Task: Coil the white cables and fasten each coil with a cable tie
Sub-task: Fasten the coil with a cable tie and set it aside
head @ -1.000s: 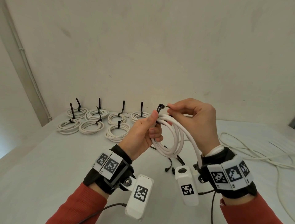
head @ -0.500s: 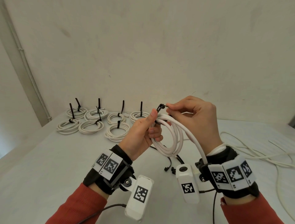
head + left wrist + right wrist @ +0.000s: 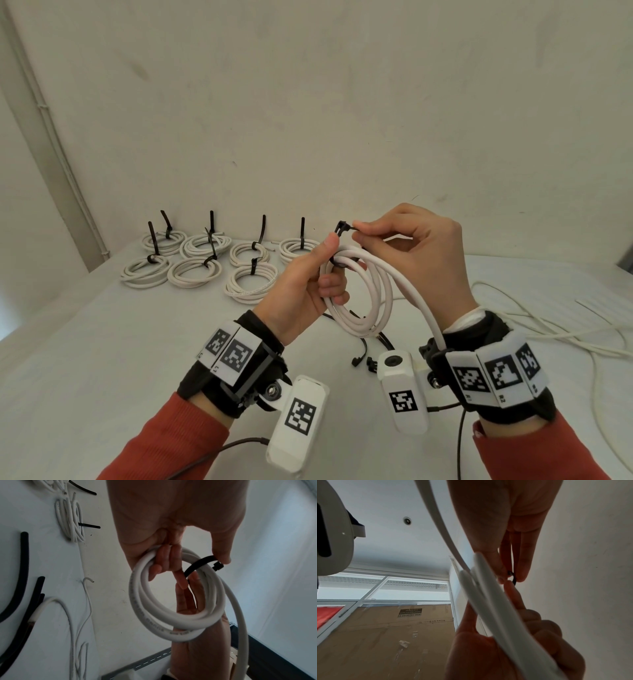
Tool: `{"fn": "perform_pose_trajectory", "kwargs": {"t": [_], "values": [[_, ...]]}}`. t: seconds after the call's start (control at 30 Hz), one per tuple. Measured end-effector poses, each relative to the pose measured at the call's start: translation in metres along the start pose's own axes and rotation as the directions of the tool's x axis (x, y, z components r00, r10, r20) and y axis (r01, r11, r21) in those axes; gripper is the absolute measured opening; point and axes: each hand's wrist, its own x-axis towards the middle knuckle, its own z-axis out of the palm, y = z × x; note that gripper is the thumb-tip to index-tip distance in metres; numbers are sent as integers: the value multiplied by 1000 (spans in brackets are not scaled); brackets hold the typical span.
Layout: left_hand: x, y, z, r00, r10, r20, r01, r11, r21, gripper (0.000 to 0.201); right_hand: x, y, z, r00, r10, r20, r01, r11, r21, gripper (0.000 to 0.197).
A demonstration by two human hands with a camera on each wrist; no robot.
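The right hand [image 3: 416, 260] has lifted slightly, drawing the black cable tie [image 3: 342, 228] higher above the coil [image 3: 363, 294]. Its fingertips pinch the tie's tail. The left hand [image 3: 301, 291] grips the coil's top, thumb against the tie's head. Seven tied coils [image 3: 251, 284] lie on the counter [image 3: 102, 342] beyond the coil.

Smooth, faintly glossy white plastic sheathing on the coil [image 3: 359, 294] between the fingers – the tie [image 3: 199, 564] around it is matt black plastic.
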Motion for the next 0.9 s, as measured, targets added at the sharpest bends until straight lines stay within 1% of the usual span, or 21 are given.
{"fn": "perform_pose_trajectory", "kwargs": {"t": [0.1, 0.13, 0.2, 0.23, 0.37, 0.5, 0.57, 0.63, 0.7, 0.8, 0.87, 0.9], "values": [[1, 3, -3, 997, -80, -1, 80, 996, -30, 63, 0, 2, 0, 998, -39, 45, 40, 999, -15, 13], [1, 4, -4, 995, -97, 4, 97, 995, -30, 61, 0, 2, 0, 997, -54, 61, 55, 998, -20, 15], [1, 5, -5, 993, -114, 9, 115, 993, -28, 50, 0, 3, 0, 994, -81, 79, 82, 996, -21, 16], [0, 6, -4, 993, -117, 2, 117, 993, -24, 44, 1, 3, 0, 992, -95, 86, 97, 995, -22, 15], [-2, 7, -1, 994, -109, -25, 110, 994, 9, 33, 0, 1, 1, 981, -142, 133, 149, 988, -39, 15], [-3, 7, 1, 992, -120, -32, 121, 992, 29, 28, -1, -1, 0, 977, -98, 191, 103, 995, -14, 20], [-2, 6, 2, 990, -128, -55, 129, 992, 8, 30, -2, -3, 0, 983, -65, 172, 58, 997, 44, 22], [-1, 3, 3, 988, -130, -81, 130, 992, -5, 35, -3, -6, 0, 987, -16, 157, 0, 995, 102, 32], [-1, 2, 3, 989, -116, -91, 116, 993, -2, 36, -4, -9, 0, 988, 26, 154, -49, 988, 146, 44], [-2, 4, 1, 992, -69, -108, 73, 997, 30, 33, -4, -14, -3, 986, 25, 166, -57, 979, 194, 50], [-3, 7, 1, 990, 25, -138, -10, 994, 111, 23, -2, -15, -10, 973, 45, 226, -96, 970, 222, 51], [-4, 9, -1, 980, 110, -164, -76, 977, 201, 18, 0, -15, -13, 961, 60, 269, -122, 968, 221, 51]]}}
